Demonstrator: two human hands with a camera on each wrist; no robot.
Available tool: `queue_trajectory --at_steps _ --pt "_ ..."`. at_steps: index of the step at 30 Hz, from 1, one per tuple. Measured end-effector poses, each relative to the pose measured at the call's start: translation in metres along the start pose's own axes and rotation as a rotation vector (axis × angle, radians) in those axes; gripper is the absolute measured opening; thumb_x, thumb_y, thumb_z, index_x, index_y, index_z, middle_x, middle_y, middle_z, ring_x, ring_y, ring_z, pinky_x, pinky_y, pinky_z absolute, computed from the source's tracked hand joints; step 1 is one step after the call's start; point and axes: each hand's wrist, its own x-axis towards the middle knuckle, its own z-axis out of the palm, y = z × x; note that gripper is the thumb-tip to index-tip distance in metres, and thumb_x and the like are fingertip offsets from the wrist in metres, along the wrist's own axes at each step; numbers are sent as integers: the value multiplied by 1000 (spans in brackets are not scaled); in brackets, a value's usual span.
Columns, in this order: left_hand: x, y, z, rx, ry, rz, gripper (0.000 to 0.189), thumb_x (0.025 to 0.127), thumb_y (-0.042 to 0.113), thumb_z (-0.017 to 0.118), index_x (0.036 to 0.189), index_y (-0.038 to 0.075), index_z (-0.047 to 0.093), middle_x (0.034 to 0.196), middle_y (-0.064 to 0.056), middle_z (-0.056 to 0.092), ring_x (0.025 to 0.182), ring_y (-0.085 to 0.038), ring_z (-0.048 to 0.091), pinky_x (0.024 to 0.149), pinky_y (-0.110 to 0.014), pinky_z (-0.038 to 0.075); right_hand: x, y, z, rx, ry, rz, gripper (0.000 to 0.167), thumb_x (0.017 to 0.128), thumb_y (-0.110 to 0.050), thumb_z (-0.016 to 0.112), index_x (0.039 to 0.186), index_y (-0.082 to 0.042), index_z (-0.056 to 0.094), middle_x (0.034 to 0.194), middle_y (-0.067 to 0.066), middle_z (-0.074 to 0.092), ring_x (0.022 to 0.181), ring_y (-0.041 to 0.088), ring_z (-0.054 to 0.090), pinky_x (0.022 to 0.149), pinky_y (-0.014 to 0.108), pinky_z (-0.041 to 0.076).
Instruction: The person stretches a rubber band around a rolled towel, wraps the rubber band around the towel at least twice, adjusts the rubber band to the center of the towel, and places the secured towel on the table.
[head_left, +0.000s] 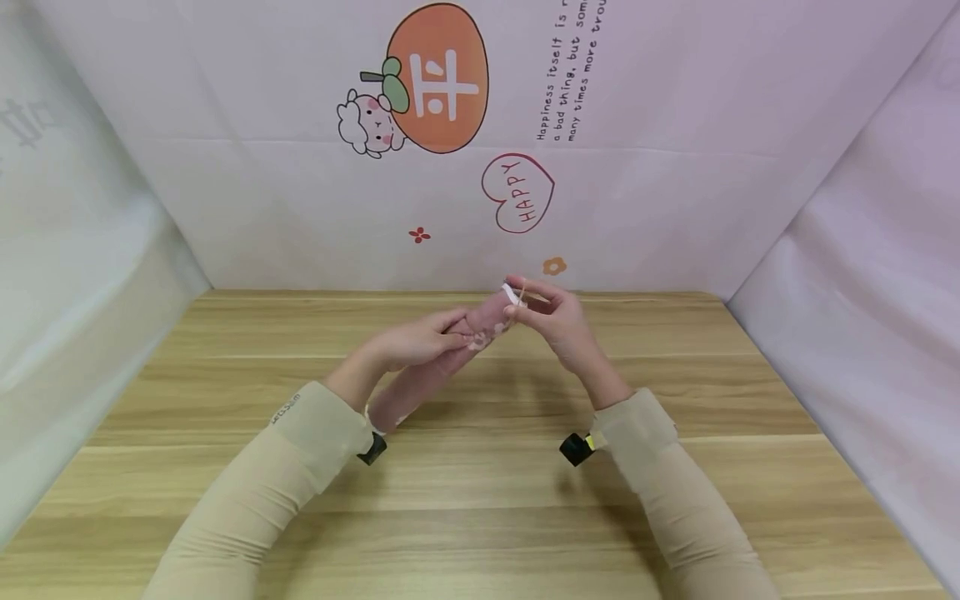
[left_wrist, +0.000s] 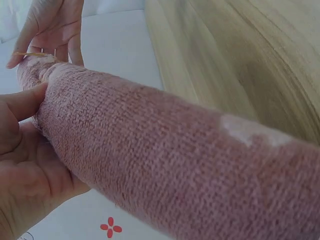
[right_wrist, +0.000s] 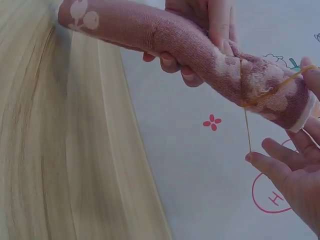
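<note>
A pink towel, rolled into a long tube with white patterned patches, slants up from left to right above the table. My left hand grips the roll past its middle, thumb on one side and fingers round the other. A thin orange rubber band circles the roll near its white-edged end. In the right wrist view, my right hand holds that band stretched out in two strands, its digits spread beside the towel's end. Seen from the head, the right hand is at the upper end of the roll.
Below the arms lies a wood-grain table. A white printed cloth hangs behind it, with more white cloth at both sides. Small dark wrist cameras sit by the left cuff and right cuff.
</note>
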Motion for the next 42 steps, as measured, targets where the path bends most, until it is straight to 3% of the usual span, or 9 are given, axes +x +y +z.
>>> queue_trajectory --at_steps 7,15,21,28,31,35,36,42 --pt "-2 2 -3 154 -25 37 25 109 16 48 132 7 53 120 -11 58 114 -27 53 99 -44 43 1 -3 -4 -108 -109 32 47 93 1 73 137 8 59 141 20 59 124 27 60 86 29 57" --pt "-6 7 2 57 -103 -10 29 108 7 44 135 2 54 120 -10 58 112 -23 52 99 -38 43 2 -6 -3 -248 -244 133 44 92 -8 77 132 3 65 132 16 65 98 23 66 77 32 58" --pt "-7 7 3 171 -104 32 26 107 7 47 131 4 55 114 -9 58 107 -23 53 96 -37 44 0 -6 -2 -247 -251 146 43 92 -6 76 132 5 65 133 18 64 109 23 64 79 31 57" --pt "-4 9 2 96 -105 12 29 107 3 45 133 4 56 119 -10 58 109 -22 52 98 -37 44 2 -2 -2 -321 -301 132 41 91 -16 79 129 -4 70 128 16 65 86 21 60 73 33 57" --pt "-5 9 2 134 -97 30 30 107 4 46 135 3 56 120 -9 59 110 -21 53 99 -36 44 4 -1 -1 -299 -309 149 38 90 -16 79 124 -3 72 119 16 69 84 19 62 71 32 57" --pt "-5 9 4 50 -99 11 32 107 3 45 138 3 54 122 -10 58 111 -20 52 101 -35 44 5 2 1 -228 -329 199 35 88 -11 78 120 2 71 103 15 71 82 18 65 72 31 58" --pt "-5 8 5 -3 -106 -1 33 107 2 45 139 2 53 125 -11 58 113 -20 52 103 -36 43 6 3 2 -209 -334 211 35 88 -10 77 120 3 71 101 15 72 83 18 66 73 31 58" --pt "-3 5 8 -76 -104 8 39 107 -1 42 146 -2 48 142 -14 54 130 -21 50 112 -35 40 9 5 4 -210 -350 236 34 89 -12 75 119 4 69 99 10 73 84 18 67 75 32 58"
